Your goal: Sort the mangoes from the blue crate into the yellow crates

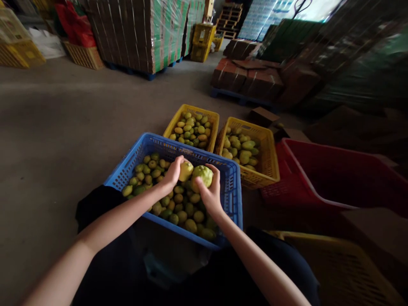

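Observation:
A blue crate point(234, 187) of yellow-green lemons point(190, 225) sits in front of my body. Over its far half, my left hand point(174, 173) has its fingers wrapped round a yellowish lemon point(186, 171). Close beside it, my right hand point(212, 193) grips a larger, knobbly green lemon point(202, 175), thumb on the near side and fingers behind. The two held fruits are almost side by side. Part of the fingers on both hands is hidden behind the fruit.
Behind the blue crate stand two yellow crates of lemons, the left one point(216, 121) and the right one point(272, 157). A red bin point(306, 174) is at the right, with a yellow crate point(318, 238) nearer. Wrapped pallet stacks point(168, 34) and flat cartons point(261, 80) are farther back.

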`<state>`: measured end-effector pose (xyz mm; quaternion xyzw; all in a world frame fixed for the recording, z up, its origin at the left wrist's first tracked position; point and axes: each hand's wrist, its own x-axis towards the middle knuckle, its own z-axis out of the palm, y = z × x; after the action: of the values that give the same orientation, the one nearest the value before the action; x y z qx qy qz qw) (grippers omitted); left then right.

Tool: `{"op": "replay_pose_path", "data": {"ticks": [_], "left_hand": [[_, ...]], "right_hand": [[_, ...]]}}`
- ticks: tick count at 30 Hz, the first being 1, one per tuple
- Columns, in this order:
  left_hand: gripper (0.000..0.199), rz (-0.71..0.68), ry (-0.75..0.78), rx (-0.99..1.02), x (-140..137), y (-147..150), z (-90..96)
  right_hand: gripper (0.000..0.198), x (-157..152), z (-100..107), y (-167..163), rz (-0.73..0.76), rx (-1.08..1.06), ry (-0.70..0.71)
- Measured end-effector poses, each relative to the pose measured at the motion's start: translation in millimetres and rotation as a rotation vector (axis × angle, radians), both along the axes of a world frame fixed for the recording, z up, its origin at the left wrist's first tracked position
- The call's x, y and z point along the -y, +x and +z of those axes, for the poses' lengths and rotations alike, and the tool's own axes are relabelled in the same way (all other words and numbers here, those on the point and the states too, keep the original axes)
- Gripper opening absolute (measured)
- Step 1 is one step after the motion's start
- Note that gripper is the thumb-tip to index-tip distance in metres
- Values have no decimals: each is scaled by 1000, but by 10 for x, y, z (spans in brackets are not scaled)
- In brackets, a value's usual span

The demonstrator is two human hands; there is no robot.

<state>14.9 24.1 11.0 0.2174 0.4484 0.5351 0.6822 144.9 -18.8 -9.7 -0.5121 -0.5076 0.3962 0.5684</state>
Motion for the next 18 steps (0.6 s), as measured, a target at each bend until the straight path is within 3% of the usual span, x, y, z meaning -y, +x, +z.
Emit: {"op": "replay_pose_path", "data": {"ticks": [2,5,7,10,14,16,18], "left_hand": [[20,-27,-64,-25,-47,-19,-93],[23,-246,-64,-142,-37,-43,-192],[36,-389,-92,-265,-10,-56,-218],[50,-467,-217,-366,0,-63,-230],[44,-454,-304,-334,-30,-47,-243],[33,-428,-219,-320,-32,-50,-217],[18,-385,-9,-327,-20,-79,-149]], "right_hand": [[37,-51,26,5,-20,-200,-276],[22,-128,57,70,47,-495,-656],[17,-163,72,120,84,-603,-827],[22,-187,72,158,133,-666,-998],[29,-201,34,157,173,-683,-1070],[27,-204,19,161,176,-627,-1020],[28,-206,20,183,165,-501,-832]]}}
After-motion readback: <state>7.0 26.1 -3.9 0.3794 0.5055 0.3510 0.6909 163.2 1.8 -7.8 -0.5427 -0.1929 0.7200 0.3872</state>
